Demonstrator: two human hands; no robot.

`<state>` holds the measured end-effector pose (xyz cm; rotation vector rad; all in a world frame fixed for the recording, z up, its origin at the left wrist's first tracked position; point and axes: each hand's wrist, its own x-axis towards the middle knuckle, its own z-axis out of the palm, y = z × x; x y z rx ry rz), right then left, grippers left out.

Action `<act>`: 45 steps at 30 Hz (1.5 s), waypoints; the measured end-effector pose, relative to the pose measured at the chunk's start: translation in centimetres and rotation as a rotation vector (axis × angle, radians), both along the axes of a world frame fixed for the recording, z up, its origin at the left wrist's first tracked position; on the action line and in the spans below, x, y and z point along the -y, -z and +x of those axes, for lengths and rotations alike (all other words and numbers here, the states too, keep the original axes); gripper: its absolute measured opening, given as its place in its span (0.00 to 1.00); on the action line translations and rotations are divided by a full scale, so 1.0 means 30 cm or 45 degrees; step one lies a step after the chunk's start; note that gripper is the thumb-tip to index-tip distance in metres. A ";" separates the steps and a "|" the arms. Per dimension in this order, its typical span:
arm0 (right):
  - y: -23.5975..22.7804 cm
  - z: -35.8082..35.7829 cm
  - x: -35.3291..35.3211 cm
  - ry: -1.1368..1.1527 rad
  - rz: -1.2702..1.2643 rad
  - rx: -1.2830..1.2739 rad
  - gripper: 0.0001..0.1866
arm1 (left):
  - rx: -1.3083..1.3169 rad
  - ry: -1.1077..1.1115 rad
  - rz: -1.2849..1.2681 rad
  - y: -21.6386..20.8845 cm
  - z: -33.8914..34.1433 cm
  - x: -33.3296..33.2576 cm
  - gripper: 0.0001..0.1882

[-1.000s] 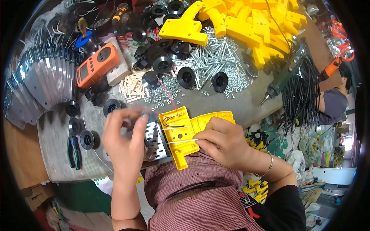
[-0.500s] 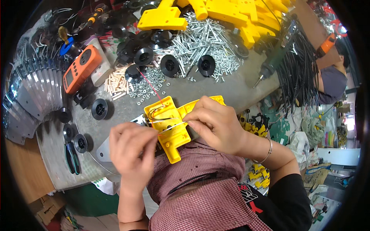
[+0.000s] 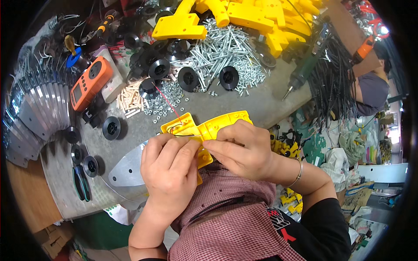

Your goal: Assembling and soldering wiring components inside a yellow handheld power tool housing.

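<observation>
A yellow plastic tool housing half (image 3: 224, 123), its open inside facing up, lies at the table edge against my apron. Thin black and red wires curl in its upper left part, and a white wire (image 3: 191, 135) runs across it to the fingertips of my right hand (image 3: 246, 150), which is closed in a pinch. Right beside those fingertips, my left hand (image 3: 170, 169) has its fingers bent and pressed together over the housing; what they hold is hidden. A grey metal blade plate (image 3: 128, 167) with holes sticks out left from under my left hand.
Beyond the housing lie loose screws (image 3: 226, 48), nuts (image 3: 167, 102), black spools (image 3: 188, 78) and yellow housings (image 3: 178, 27). Left are an orange meter (image 3: 90, 82), pliers (image 3: 81, 182) and stacked metal plates (image 3: 37, 108). A power screwdriver (image 3: 300, 74) and black cables (image 3: 335, 82) lie right.
My left hand has moved right and closed in beside my right fingertips, covering the housing's lower part. More of the grey plate shows. The right hand stays near the white wire.
</observation>
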<state>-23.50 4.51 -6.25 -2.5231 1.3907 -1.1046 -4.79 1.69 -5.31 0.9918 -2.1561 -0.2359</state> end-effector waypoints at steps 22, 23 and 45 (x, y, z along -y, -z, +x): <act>-0.046 0.056 -0.017 -0.098 2.015 1.841 0.10 | -0.081 0.111 -0.067 0.044 0.024 0.006 0.13; -0.042 0.059 -0.015 -0.153 2.059 1.930 0.12 | -0.107 0.085 -0.067 0.045 0.026 0.008 0.13; -0.007 0.058 -0.008 0.006 0.185 0.245 0.07 | -0.180 0.092 -0.003 0.050 0.036 0.007 0.11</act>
